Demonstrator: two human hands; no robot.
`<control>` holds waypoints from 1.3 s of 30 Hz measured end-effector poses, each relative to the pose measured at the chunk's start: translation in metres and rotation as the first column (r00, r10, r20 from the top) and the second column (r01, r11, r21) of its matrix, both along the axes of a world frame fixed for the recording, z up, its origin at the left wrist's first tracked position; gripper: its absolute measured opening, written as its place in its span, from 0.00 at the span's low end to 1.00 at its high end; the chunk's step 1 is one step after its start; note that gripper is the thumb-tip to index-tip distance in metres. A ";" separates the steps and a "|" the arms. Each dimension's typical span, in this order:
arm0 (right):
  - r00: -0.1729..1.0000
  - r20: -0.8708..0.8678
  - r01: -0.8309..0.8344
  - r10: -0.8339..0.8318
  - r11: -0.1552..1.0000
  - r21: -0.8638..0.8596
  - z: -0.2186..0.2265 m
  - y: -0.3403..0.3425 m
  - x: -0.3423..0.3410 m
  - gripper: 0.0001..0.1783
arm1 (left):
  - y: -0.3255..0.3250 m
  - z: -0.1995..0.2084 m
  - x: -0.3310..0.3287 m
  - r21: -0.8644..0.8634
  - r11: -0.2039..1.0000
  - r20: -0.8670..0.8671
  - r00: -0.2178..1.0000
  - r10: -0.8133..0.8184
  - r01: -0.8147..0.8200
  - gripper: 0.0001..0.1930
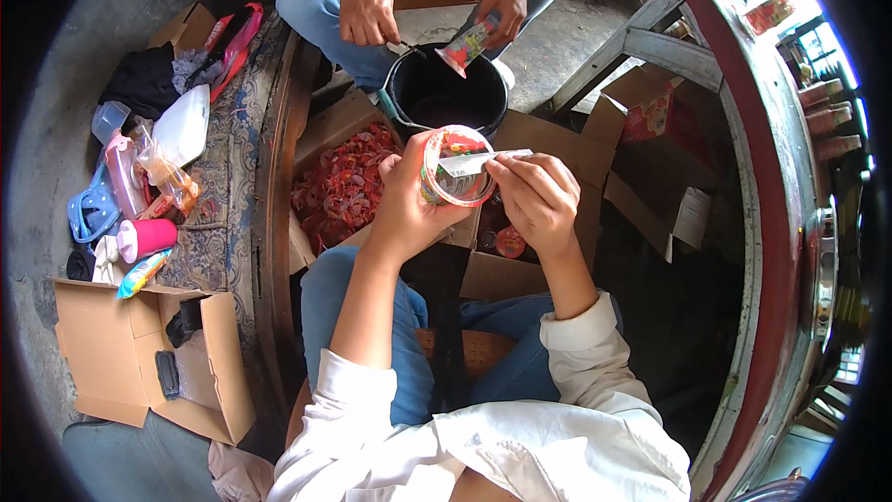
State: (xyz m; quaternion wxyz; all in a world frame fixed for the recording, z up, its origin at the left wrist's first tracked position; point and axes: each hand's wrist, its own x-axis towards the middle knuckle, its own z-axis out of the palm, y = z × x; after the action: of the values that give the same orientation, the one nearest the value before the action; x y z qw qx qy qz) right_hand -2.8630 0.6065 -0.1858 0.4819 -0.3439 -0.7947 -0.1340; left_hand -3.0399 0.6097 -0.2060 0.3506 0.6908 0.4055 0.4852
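My left hand [414,188] is wrapped round a clear plastic cup [457,193] with red and green print, its round mouth tipped up toward me. Pinched in the fingers of my right hand [537,193] is a flat whitish pointed strip [476,162], lying across the cup's mouth; whether it is a blade or a label I cannot tell. Just beyond, a black bucket [437,93] stands between me and another person. That person's hand [505,6] tilts a printed cup [467,45] over the bucket, while their other hand [365,6] grips a thin tool.
Left of my hands, a cardboard box [327,135] holds many red scraps. Under my right hand, another box [506,270] contains round red-topped items. A patterned bench [209,223] carries bags and a pink bottle [147,238]. A red wooden beam [757,130] runs along the right.
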 end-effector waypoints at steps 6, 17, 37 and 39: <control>1.000 -0.015 0.024 -0.024 1.000 -0.003 0.000 0.000 0.003 0.14 | 0.000 0.007 0.000 0.003 1.000 0.066 0.998 -0.021 0.021 0.32; 0.998 0.053 0.021 -0.021 1.000 -0.002 0.001 0.003 0.010 0.15 | 0.001 0.006 -0.005 -0.029 0.999 -0.031 0.998 -0.047 0.046 0.33; 0.996 0.088 0.004 0.002 0.998 -0.064 -0.006 0.002 0.009 0.15 | -0.003 0.014 -0.008 -0.004 0.998 -0.196 0.979 -0.064 0.065 0.28; 0.996 0.084 -0.016 0.022 0.997 -0.073 -0.006 0.003 0.008 0.15 | 0.000 0.012 -0.010 -0.066 0.995 -0.179 0.980 -0.088 0.077 0.28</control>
State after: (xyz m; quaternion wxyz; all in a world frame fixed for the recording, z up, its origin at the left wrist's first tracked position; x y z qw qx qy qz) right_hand -2.8554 0.6100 -0.1921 0.4361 -0.3477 -0.8220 -0.1153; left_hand -3.0495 0.6095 -0.1941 0.3522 0.7378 0.4208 0.3931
